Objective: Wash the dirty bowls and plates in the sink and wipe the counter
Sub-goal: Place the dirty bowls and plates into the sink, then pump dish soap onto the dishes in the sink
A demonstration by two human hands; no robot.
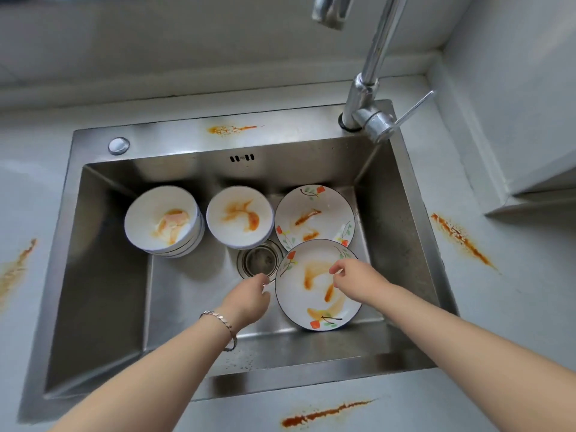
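Two floral plates on the right, near plate (294, 307) and far plate (314, 213), one bowl stack (160, 219) far left, maybe four deep, one single bowl (238, 216), four orange smears (461, 241).

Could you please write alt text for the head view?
A person's left hand and right hand reach for a sauce-smeared white floral plate in a steel sink, near a second floral plate and dirty white bowls. Orange smears streak the grey counter.
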